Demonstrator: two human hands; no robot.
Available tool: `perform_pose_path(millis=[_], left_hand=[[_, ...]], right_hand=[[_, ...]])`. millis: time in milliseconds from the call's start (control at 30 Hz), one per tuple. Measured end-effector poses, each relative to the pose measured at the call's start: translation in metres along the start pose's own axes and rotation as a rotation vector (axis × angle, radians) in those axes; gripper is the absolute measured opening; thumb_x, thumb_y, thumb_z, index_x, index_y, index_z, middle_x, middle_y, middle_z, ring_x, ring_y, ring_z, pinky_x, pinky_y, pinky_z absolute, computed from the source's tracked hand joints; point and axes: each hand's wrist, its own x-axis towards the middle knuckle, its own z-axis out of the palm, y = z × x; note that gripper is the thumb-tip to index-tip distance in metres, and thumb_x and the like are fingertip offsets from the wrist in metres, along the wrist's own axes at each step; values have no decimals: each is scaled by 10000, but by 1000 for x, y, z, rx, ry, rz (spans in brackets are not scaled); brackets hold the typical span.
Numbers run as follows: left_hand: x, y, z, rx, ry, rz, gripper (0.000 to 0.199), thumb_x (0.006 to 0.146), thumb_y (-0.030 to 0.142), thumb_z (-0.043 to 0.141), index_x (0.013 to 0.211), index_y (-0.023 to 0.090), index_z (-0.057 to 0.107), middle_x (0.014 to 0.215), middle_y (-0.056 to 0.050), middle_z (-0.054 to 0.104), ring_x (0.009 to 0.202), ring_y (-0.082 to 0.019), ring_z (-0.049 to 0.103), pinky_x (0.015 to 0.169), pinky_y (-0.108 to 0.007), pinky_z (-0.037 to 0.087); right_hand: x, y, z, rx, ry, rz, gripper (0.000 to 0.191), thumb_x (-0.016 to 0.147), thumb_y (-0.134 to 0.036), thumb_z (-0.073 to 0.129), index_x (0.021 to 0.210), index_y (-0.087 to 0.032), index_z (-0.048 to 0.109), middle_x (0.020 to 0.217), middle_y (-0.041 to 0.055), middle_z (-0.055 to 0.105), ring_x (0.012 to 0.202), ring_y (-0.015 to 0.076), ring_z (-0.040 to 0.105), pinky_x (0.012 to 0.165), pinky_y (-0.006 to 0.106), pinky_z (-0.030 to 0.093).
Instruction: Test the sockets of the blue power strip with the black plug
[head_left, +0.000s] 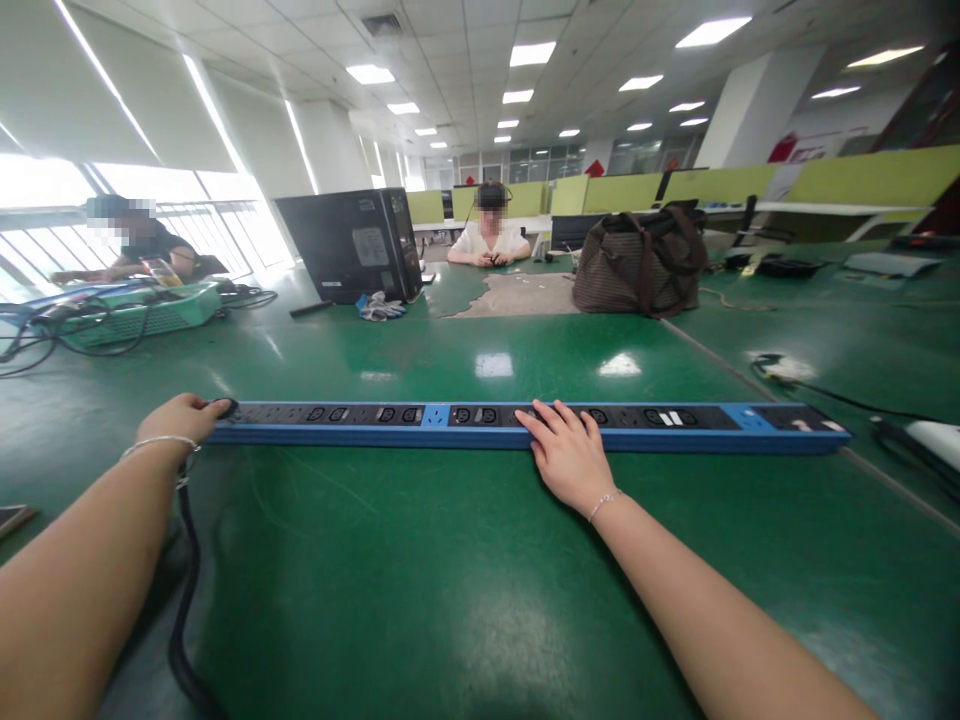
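Forearms (697, 610) | left grip (177, 418) clamped on slender blue-edged power strip (375, 437) | right grip (568, 455) splayed atop

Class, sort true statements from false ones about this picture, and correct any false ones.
1. The left hand and right hand are both at the blue-and-black power strip. True.
2. The right hand lies at the power strip's far right end. False: it lies near the middle.
3. A brown bag stands to the right of the black computer case in view. True.
4. The brown bag is nearer the camera than the power strip. False: it stands beyond it.
5. Gloves lie by the black computer case. True.
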Motion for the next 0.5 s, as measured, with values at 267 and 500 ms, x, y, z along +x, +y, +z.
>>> perform_pose_path(millis=[267, 500], left_hand=[[11, -5, 3, -19, -16, 119, 556, 779, 599, 320, 968, 136, 562, 1047, -138, 626, 909, -248, 580, 673, -276, 430], [3, 5, -2, 19, -7, 131, 534, 788, 566, 336, 972, 124, 572, 1030, -153, 631, 915, -268, 587, 691, -300, 436]], right_hand=[[0, 1, 1, -31, 6, -12, 438, 863, -247, 398, 1280, -371, 448, 1345, -15, 454, 1237, 239, 344, 988, 474, 223], [0, 1, 2, -30, 14, -12, 435, 858, -248, 408, 1273, -370, 455, 1340, -16, 459, 1236, 241, 346, 985, 477, 224]])
